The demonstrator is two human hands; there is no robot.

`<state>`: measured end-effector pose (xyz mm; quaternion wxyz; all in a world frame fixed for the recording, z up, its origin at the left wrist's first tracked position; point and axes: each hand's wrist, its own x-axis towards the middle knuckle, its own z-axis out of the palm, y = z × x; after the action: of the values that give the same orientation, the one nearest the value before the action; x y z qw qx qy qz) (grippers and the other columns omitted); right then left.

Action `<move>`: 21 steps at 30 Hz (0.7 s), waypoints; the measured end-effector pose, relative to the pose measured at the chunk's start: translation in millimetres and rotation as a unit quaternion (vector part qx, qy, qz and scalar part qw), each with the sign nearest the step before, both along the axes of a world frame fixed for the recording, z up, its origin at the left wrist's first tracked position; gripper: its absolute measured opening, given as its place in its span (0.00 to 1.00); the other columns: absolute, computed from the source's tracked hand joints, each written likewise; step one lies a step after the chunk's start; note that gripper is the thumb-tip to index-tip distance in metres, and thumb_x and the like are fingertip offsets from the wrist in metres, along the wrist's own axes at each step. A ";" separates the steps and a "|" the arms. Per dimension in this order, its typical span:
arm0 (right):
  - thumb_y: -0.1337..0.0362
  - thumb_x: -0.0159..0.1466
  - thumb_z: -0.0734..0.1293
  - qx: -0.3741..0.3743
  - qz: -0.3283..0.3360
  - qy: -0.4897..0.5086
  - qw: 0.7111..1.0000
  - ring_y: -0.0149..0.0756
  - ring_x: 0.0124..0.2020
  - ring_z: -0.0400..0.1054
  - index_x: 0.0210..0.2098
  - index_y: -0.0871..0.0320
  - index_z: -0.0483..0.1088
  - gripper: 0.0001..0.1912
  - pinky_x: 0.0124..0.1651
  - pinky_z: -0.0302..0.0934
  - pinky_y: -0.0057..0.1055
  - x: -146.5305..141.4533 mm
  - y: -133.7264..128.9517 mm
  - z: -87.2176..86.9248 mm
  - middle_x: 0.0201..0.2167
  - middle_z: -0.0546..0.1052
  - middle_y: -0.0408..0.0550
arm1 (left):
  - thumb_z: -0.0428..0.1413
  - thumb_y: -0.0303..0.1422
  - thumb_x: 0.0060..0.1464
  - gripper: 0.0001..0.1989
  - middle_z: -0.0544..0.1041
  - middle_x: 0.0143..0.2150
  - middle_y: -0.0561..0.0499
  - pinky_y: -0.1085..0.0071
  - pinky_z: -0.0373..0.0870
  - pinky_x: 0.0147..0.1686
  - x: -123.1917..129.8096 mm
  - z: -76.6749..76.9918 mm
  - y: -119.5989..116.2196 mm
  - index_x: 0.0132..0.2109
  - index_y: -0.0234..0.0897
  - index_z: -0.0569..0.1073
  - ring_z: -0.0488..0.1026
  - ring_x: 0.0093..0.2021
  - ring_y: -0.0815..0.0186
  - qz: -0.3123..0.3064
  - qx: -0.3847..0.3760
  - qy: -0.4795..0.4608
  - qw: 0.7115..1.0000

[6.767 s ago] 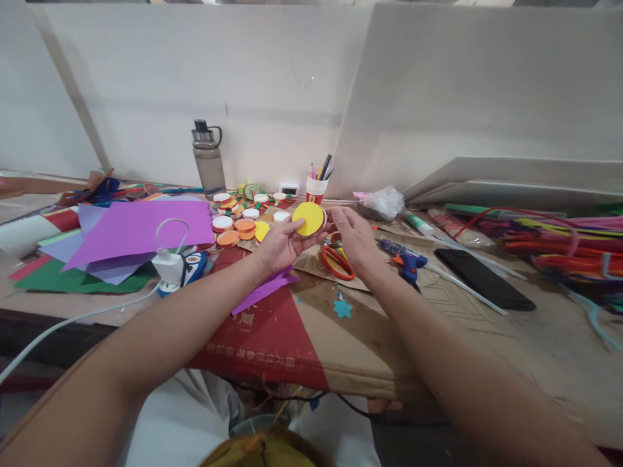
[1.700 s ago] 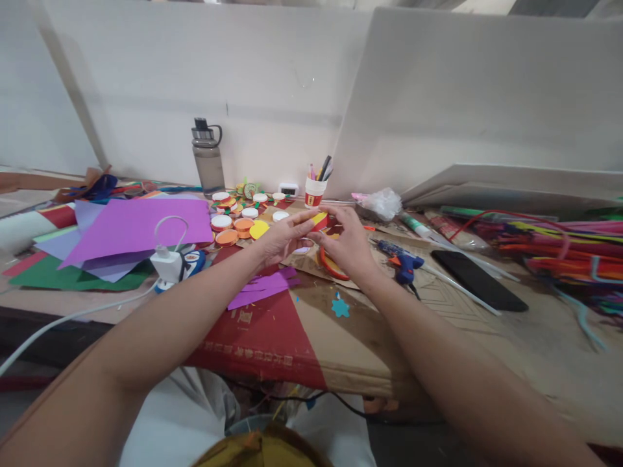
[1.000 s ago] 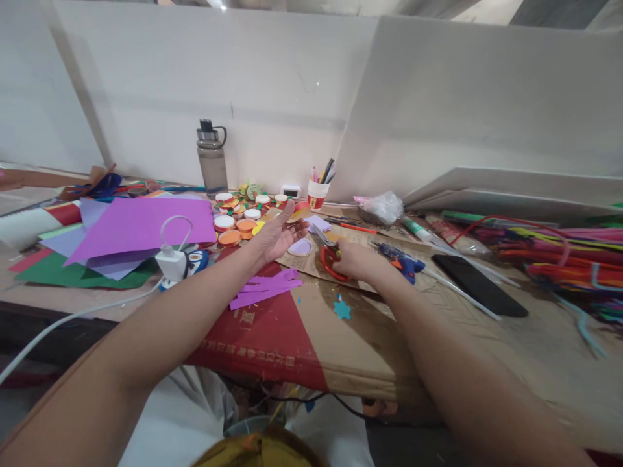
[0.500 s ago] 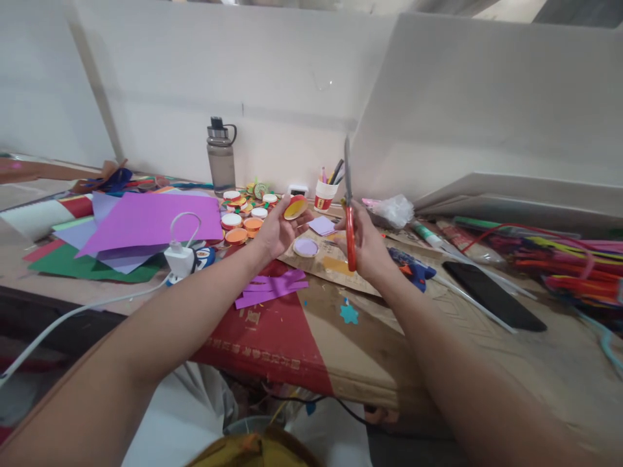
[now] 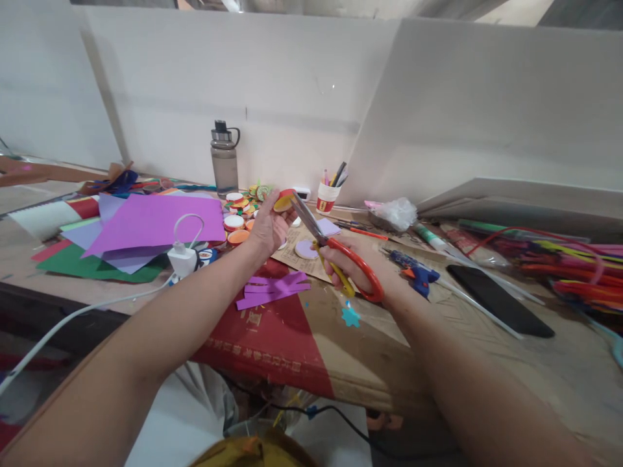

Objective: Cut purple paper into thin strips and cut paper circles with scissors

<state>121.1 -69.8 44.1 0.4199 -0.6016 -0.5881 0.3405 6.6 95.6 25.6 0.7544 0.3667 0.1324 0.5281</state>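
Note:
Between the fingers of my left hand (image 5: 270,226) is a small round craft piece (image 5: 284,200) with a red rim and a yellow face. My right hand (image 5: 351,263) grips a pair of scissors (image 5: 353,259) with one red and one yellow handle. Their blades point up and left, and the tips reach the edge of the round piece; whether they touch it I cannot tell. Below the blades lies a pale purple disc (image 5: 306,249) on cardboard, with a small stack of lilac paper (image 5: 328,227) behind it. Purple paper strips (image 5: 272,289) lie nearer me.
Several white and orange discs (image 5: 234,222) sit by a water bottle (image 5: 224,162). Coloured sheets (image 5: 156,224) and a white plug with cable (image 5: 182,260) are on the left. On the right are a pen cup (image 5: 328,196), a blue glue gun (image 5: 416,274), and a black phone (image 5: 499,300).
My right hand has swung the scissors from upright to slanting left, bringing the blade tips to the round piece. My left hand has shifted slightly left and turned the piece.

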 end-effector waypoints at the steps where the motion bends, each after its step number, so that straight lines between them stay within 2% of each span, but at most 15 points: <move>1: 0.52 0.61 0.66 -0.004 -0.003 0.005 1.000 0.31 0.17 0.65 0.28 0.55 0.64 0.14 0.19 0.60 0.28 -0.5 -0.3 0.3 0.21 0.70 0.41 | 0.59 0.44 0.54 0.16 0.81 0.39 0.45 0.67 0.71 0.49 0.2 0.8 -1.6 0.40 0.34 0.77 0.76 0.47 0.62 -0.003 -0.001 0.001 1.000; 7: 0.52 0.61 0.66 -0.031 -0.016 0.008 0.999 0.30 0.15 0.64 0.27 0.56 0.64 0.15 0.18 0.60 0.27 -3.4 -2.1 4.7 0.19 0.69 0.40 | 0.61 0.44 0.52 0.15 0.80 0.33 0.47 0.68 0.72 0.46 1.6 2.8 -6.2 0.38 0.35 0.77 0.78 0.41 0.63 -0.027 -0.026 -0.009 0.999; 12: 0.52 0.60 0.67 -0.047 -0.029 0.020 0.998 0.29 0.14 0.63 0.24 0.56 0.62 0.17 0.17 0.59 0.26 -5.4 -2.9 7.9 0.16 0.68 0.39 | 0.63 0.41 0.50 0.12 0.81 0.34 0.48 0.68 0.72 0.45 3.2 -1.3 -3.4 0.35 0.36 0.77 0.78 0.38 0.64 -0.026 -0.028 -0.022 0.999; 17: 0.54 0.61 0.67 -0.075 -0.056 0.044 0.995 0.29 0.13 0.61 0.29 0.56 0.65 0.13 0.15 0.57 0.25 -8.0 -3.5 10.2 0.15 0.66 0.38 | 0.64 0.39 0.49 0.12 0.82 0.36 0.47 0.68 0.71 0.47 3.7 -4.5 -2.0 0.36 0.35 0.78 0.78 0.39 0.64 -0.050 -0.013 -0.023 0.998; 21: 0.53 0.61 0.66 -0.054 -0.040 0.038 0.997 0.27 0.13 0.61 0.27 0.56 0.64 0.14 0.15 0.57 0.25 -6.9 -3.4 9.0 0.15 0.66 0.38 | 0.64 0.40 0.49 0.12 0.82 0.36 0.48 0.66 0.71 0.49 4.0 -5.7 -1.1 0.36 0.36 0.78 0.78 0.39 0.64 -0.060 -0.007 -0.022 0.998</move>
<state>114.2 -73.2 53.1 0.4218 -0.6334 -0.5277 0.3774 10.6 94.4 19.8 0.7902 0.3567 0.0975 0.4888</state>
